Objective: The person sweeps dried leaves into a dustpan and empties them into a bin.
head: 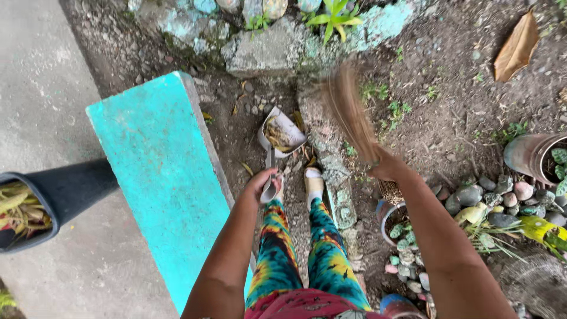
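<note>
From my remote seat I see no packages, labels, signs or screens anywhere in the frame, from the upper left corner to the lower right. Nothing in view carries a wrapper, a tag, a printed panel or a lit display that I can make out.

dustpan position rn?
In the head view the dustpan lies on the dirt just left of centre, between the turquoise concrete slab and the stone edging. The left hand grips its handle; dry leaves lie in it.
</note>
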